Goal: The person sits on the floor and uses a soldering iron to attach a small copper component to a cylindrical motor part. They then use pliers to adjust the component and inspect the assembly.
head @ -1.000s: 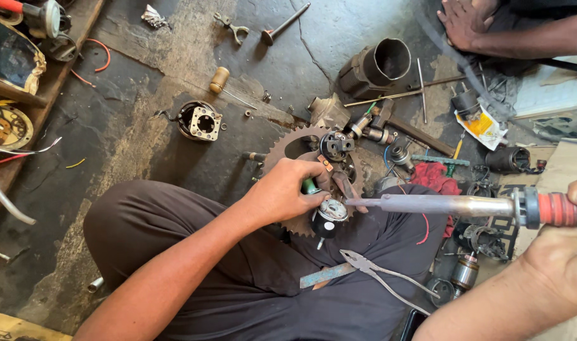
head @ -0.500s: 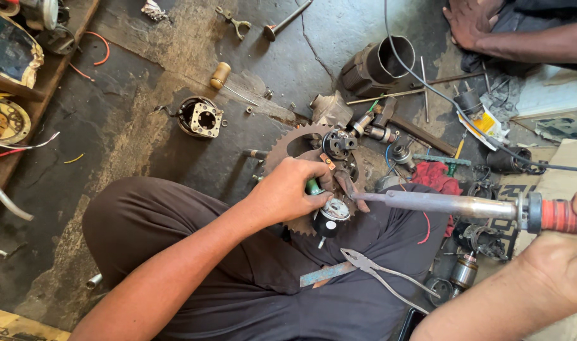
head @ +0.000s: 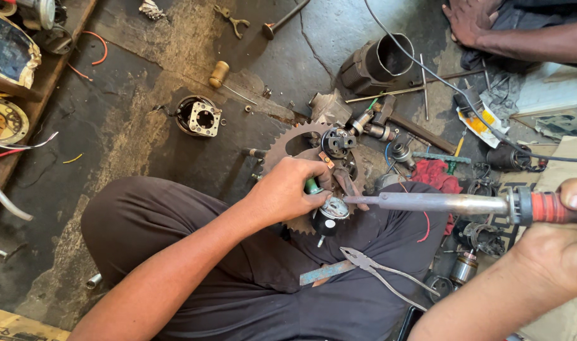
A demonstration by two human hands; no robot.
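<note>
Surface: dark, oil-stained concrete floor [head: 175,158], cracked and dusty in patches; the person sits on it cross-legged in dark trousers [head: 194,252].
Room edge: wooden ledge [head: 29,82] at upper left, carrying wires and a round copper-wound part.
Left hand [head: 287,192]: fingers curled, pinching a small round black-and-silver part [head: 329,213] over the lap; a green bit shows just beside the fingertips.
Right hand [head: 563,249]: closed around the red-and-black handle of a soldering iron [head: 440,203]; thumb lies on top of the handle.
Iron tip: touching the small part, or just at it; exact contact cannot be told.
Under the hands: one toothed sprocket [head: 295,142], partly hidden by the left hand.
On the lap: one pair of pliers [head: 377,268], one flat metal strip [head: 323,273].
Around: one dark metal cylinder [head: 377,63], one square-holed round housing [head: 199,117], one red rag [head: 435,175], one wooden-handled tool [head: 220,72].
In the way: the left wrist covers the sprocket's lower teeth.
Other person: one hand [head: 472,19] resting on the floor at upper right, well apart.
Cable: one black cable [head: 427,69] crossing the upper right.
</note>
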